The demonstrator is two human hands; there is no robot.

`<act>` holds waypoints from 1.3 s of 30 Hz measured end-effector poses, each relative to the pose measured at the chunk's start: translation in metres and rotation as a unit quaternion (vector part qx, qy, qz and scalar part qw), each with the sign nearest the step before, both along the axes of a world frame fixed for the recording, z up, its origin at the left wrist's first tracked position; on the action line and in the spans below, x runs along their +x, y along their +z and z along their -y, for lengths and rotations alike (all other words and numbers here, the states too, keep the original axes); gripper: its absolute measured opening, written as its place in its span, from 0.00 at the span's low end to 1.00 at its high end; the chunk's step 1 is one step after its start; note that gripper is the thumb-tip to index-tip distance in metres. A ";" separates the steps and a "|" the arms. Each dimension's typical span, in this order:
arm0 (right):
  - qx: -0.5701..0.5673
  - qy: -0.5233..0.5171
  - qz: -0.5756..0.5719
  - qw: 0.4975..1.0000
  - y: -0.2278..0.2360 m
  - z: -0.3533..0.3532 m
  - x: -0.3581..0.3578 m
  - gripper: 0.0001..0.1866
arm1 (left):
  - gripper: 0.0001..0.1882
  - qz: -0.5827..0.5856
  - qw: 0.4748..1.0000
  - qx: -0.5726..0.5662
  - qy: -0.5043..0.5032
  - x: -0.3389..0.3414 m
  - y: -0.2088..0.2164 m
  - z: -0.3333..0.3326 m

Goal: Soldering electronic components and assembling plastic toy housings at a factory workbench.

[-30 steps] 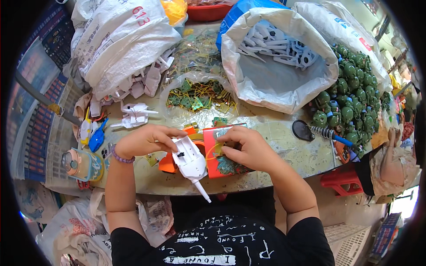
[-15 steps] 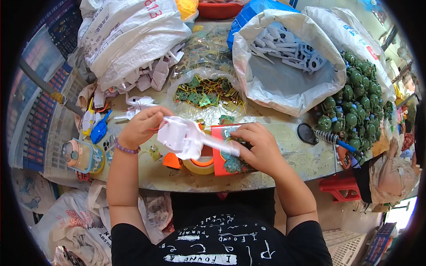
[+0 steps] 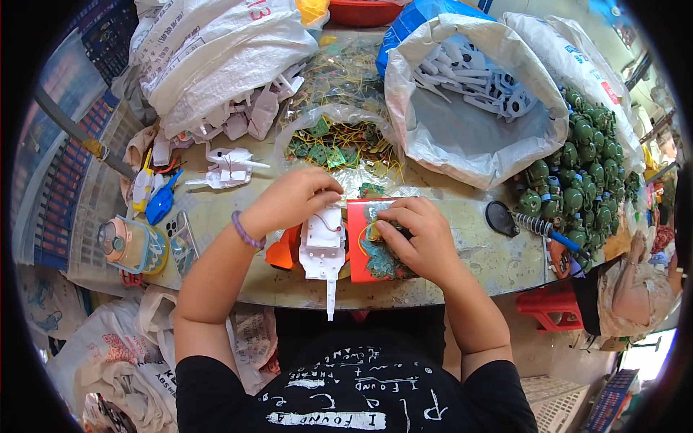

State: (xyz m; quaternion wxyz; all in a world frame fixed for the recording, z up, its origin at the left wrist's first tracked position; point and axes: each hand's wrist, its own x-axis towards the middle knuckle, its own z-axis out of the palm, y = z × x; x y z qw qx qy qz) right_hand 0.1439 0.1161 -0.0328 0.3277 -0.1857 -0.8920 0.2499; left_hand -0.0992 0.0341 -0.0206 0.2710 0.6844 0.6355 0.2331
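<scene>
A white plastic shell part point(image 3: 323, 249) with a boxy end and a narrow stem stands out over the roll of tape, its stem toward me. Thin red wire shows in its boxy end. My left hand point(image 3: 307, 198) has its fingers closed on that far end. My right hand point(image 3: 422, 242) is over a red box point(image 3: 361, 270) with greenish small pieces point(image 3: 381, 261) on it. Thumb and forefinger are pinched beside a loop of yellow wire; what lies between them is hidden. An orange object point(image 3: 280, 254) sits left of the shell part, partly covered.
An open bag point(image 3: 328, 155) of wired circuit boards lies ahead. White sacks point(image 3: 469, 151) of white plastic parts stand behind, and green round parts point(image 3: 577, 166) pile at right. Another shell part point(image 3: 229, 169), blue and yellow tools point(image 3: 164, 202) and a drink cup point(image 3: 133, 249) are at left.
The white shell part has swung from lying sideways to stem toward me. My left hand moved right to its far end. My right fingers have drawn into a pinch, and a yellow wire shows.
</scene>
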 end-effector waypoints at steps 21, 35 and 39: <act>-0.011 0.013 -0.038 0.999 -0.004 0.002 0.000 0.07 | 0.06 -0.025 0.960 0.214 0.178 0.046 0.004 0.065; 0.001 0.006 -0.046 0.999 -0.006 0.001 0.000 0.07 | 0.03 0.185 0.955 0.135 0.191 0.057 -0.006 0.052; 0.000 0.006 -0.039 0.999 -0.007 0.001 0.001 0.07 | 0.04 0.246 0.953 0.071 0.165 0.065 -0.004 0.044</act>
